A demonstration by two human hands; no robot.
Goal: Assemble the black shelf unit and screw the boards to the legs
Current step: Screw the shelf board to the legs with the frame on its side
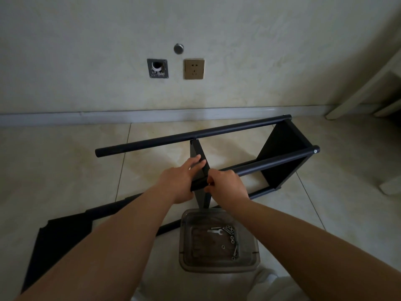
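We're seeing black shelf unit lying on its side on floor tiles, partly built. End board is sitting fixed btwn round legs at right. Middle board is standing upright, edge-on, btwn far leg and near leg. Loose board is lying flat at lower left.

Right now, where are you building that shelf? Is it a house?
Probably a room in a home. The shelf unit lies on a tiled floor beside a plastered wall with a power socket and a baseboard along the bottom.
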